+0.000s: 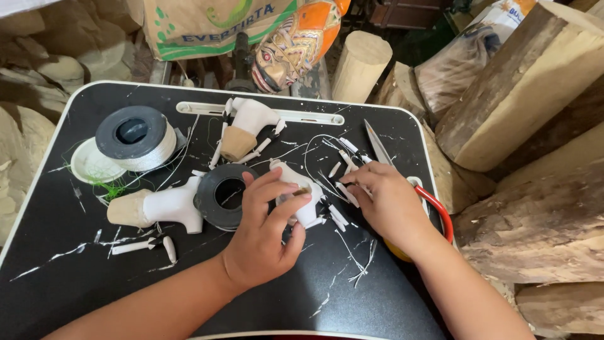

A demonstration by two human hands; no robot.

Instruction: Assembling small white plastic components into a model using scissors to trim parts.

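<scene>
Logs (522, 88) are crowding the right side, so we are working on the black desk (82, 252). Our left hand (264, 233) is closing around a white carved figure (302, 211), pinning it steady, while our right hand (387, 201) is pinching a small white peg (346, 194) beside it. Scissors (380, 145) are lying within reach.

A black lap table with a white rim (56, 129) fills the near middle of the scene. Rough-cut logs and split timber (522, 88) crowd the right side, with a pale round log end (360, 63) at the far middle. Pale stone lumps (44, 56) sit at far left beside a tan printed sack (201, 25), in even, soft light.
</scene>
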